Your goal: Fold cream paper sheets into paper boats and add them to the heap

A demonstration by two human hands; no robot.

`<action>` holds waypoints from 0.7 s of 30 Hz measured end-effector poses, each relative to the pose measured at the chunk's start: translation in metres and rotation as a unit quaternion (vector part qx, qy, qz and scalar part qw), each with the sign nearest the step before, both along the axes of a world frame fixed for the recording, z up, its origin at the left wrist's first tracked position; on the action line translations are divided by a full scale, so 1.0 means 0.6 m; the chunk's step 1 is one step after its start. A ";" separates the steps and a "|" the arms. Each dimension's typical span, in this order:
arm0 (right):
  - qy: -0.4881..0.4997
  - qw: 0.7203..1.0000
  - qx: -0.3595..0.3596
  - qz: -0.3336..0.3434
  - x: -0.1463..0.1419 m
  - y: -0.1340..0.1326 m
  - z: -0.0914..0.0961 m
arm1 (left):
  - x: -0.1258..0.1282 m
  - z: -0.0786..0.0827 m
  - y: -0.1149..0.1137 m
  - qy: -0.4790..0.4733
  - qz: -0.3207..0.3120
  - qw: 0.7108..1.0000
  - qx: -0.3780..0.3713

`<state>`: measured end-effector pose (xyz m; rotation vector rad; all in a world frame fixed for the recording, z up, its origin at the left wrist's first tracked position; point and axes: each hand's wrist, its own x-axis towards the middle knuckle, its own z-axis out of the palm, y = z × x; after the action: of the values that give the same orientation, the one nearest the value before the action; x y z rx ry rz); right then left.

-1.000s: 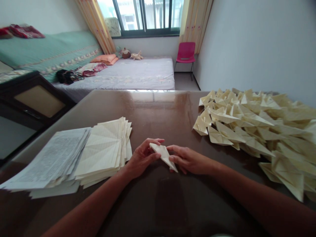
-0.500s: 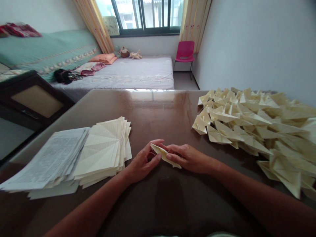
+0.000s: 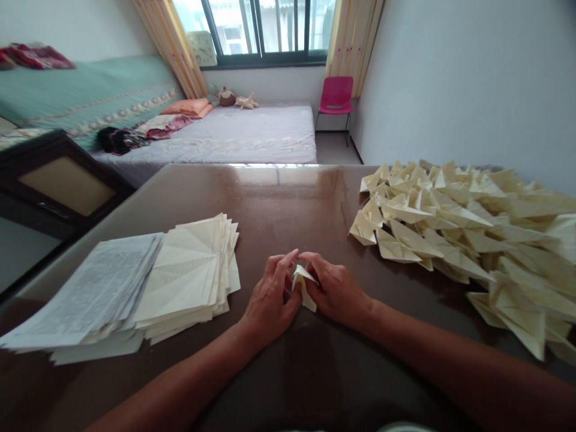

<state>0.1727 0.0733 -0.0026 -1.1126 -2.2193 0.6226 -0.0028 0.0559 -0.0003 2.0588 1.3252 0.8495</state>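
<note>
Between my two hands, just above the brown table (image 3: 270,210), is a small folded piece of cream paper (image 3: 308,295). My left hand (image 3: 272,295) grips it from the left, thumb against its near face. From the other side my right hand (image 3: 338,289) pinches it, with the index finger arched over the top. My index fingertips nearly meet above the paper. Part of the paper is hidden behind my fingers and thumbs. It stands tilted, with a pointed fold at the top.
Left of my hands lie a stack of creased cream sheets (image 3: 182,270) and a stack of printed sheets (image 3: 85,294). A large heap of folded paper pieces (image 3: 450,222) covers the table's right side. Beyond the table are a bed (image 3: 252,135) and a pink chair (image 3: 336,96).
The folded paper has turned from lying slanted to standing more upright. My hands have come closer together around it, with the fingers now arched over its top.
</note>
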 end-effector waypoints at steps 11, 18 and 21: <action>-0.100 0.995 0.012 0.010 0.039 0.028 0.000 | -0.031 -0.004 0.032 0.145 -0.025 0.987 0.069; -0.176 0.974 0.075 0.124 0.066 0.040 0.012 | -0.047 0.005 0.028 0.265 -0.091 0.951 0.127; -0.212 0.960 0.110 0.150 0.074 0.043 0.016 | -0.049 0.010 0.027 0.293 -0.112 0.937 0.155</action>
<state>0.2170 0.0989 0.0067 -0.8605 -2.7791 0.2563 -0.0322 0.0721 0.0058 2.7974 1.2542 0.3636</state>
